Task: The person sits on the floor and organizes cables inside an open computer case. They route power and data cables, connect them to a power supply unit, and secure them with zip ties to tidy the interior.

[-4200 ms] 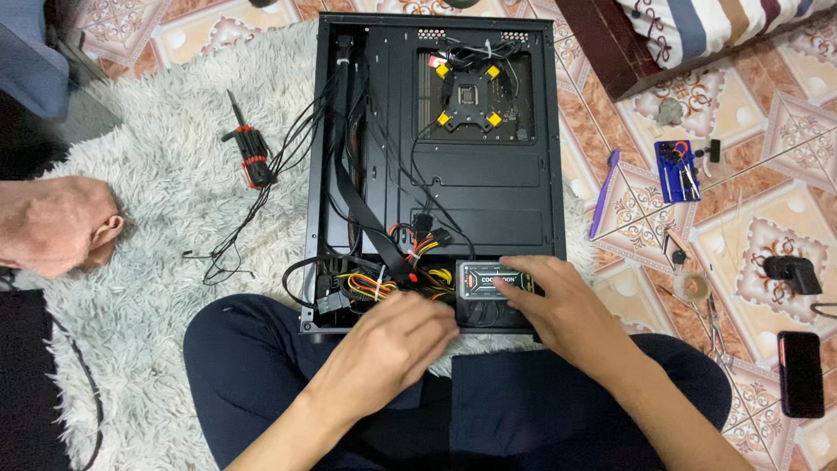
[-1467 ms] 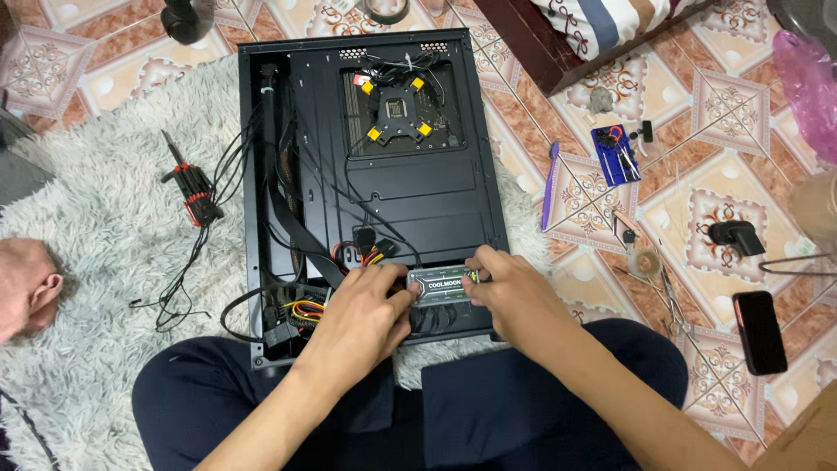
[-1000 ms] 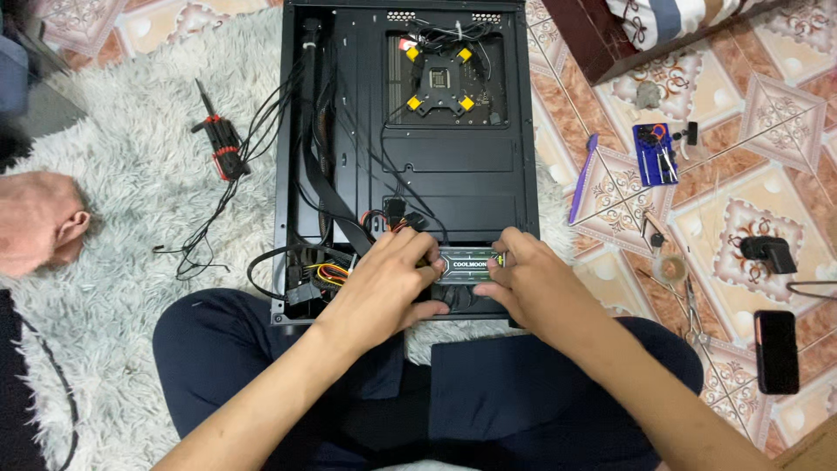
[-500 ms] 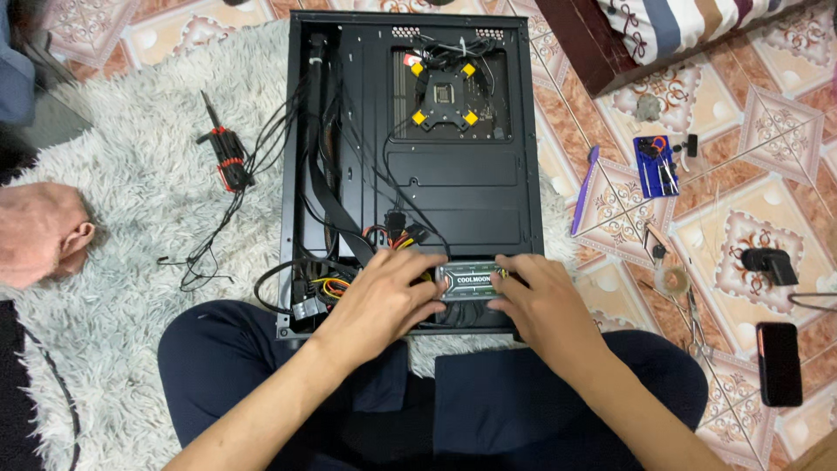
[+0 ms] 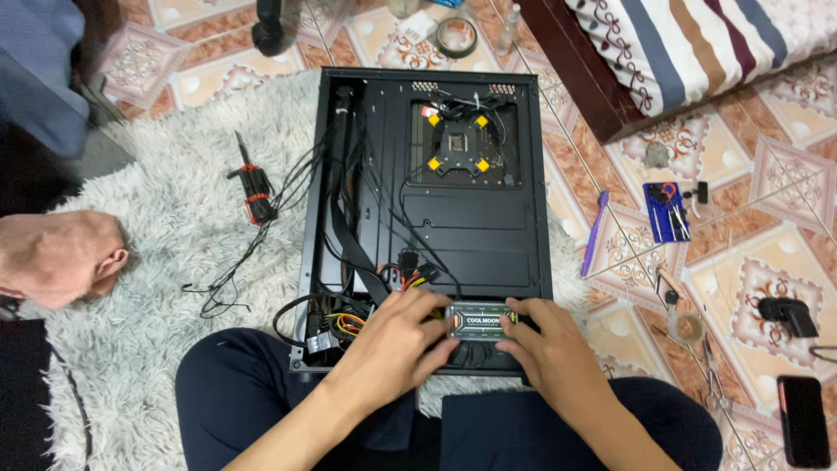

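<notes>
The open black metal computer case (image 5: pixel 514 218) holds loose cables. Left hand (image 5: pixel 397 344) and right hand (image 5: pixel 545 349) pinch a small black rectangular controller box (image 5: pixel 478 321) between curled fingertips.

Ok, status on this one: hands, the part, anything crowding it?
Left hand and right hand both gripping the small black box. Box sits at near edge of open black computer case. Loose cables bunched just left of it.

A small black controller box (image 5: pixel 476 320) with a printed top lies flat at the near edge of the open black computer case (image 5: pixel 520 187).
</notes>
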